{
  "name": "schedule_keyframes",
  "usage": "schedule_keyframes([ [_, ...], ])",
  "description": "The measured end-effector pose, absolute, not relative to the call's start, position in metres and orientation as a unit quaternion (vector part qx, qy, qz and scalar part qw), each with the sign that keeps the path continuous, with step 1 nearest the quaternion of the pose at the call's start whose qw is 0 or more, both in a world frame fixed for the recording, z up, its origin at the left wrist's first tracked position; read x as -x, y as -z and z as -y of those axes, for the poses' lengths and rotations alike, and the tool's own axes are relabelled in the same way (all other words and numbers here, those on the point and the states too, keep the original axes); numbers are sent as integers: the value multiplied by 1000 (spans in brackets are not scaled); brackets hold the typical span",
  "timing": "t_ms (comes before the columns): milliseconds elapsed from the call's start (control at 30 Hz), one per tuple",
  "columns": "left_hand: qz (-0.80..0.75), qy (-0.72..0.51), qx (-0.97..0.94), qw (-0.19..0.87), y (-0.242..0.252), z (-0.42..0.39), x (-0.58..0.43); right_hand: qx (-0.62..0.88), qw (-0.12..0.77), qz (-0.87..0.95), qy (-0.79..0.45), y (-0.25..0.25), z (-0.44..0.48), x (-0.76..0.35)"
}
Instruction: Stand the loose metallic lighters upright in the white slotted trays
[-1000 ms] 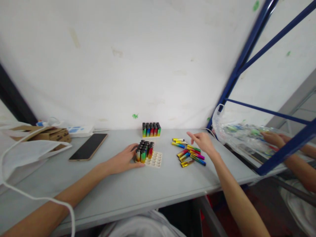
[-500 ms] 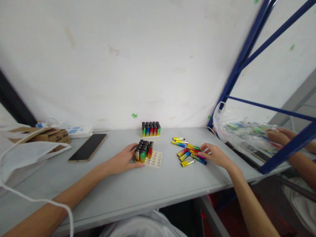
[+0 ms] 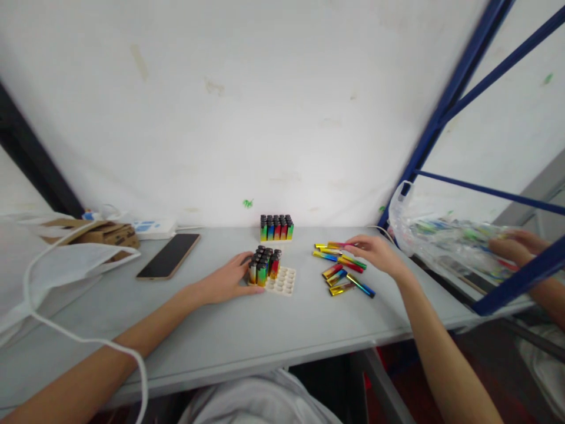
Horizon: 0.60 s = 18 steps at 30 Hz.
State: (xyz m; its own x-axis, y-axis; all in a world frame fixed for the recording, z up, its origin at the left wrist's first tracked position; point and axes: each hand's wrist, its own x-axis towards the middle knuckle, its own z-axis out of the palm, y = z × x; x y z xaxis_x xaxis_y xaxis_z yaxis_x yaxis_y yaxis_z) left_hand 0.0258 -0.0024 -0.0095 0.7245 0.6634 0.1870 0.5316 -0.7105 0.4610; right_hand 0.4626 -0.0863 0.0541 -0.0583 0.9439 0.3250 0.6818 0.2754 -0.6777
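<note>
My left hand (image 3: 225, 281) curves round the left side of a white tray (image 3: 285, 281) with round holes, thumb at the near edge and fingers behind. Several shiny multicoloured tubes (image 3: 261, 274) with black tops stand upright in the tray's left part, and its right part shows bare holes. My right hand (image 3: 375, 253) pinches the end of a pink and yellow tube (image 3: 338, 245) at the back of a loose pile. Several more shiny tubes (image 3: 338, 275) in yellow, blue, red and green lie on their sides below that hand.
A full block of upright tubes (image 3: 276, 228) stands by the wall. Left are a phone (image 3: 169, 257), a cardboard box (image 3: 117, 235), a white bag (image 3: 26, 259) and a white cable (image 3: 88, 340). A blue frame (image 3: 441, 112) and another person's hands (image 3: 514, 244) are at the right.
My right hand has moved from the pile's right side to its back and now grips a pink and yellow tube. Some loose tubes have shifted. My left hand stays at the tray.
</note>
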Motion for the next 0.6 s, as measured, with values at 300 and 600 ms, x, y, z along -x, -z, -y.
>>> schedule_keyframes([
  [300,-331,-170,-909,189,9,4,-27,402,610,557,-396,-62,27,-376],
  [600,-329,-159,-912,188,7,7,-28,373,526,619,-449,-33,34,-321],
])
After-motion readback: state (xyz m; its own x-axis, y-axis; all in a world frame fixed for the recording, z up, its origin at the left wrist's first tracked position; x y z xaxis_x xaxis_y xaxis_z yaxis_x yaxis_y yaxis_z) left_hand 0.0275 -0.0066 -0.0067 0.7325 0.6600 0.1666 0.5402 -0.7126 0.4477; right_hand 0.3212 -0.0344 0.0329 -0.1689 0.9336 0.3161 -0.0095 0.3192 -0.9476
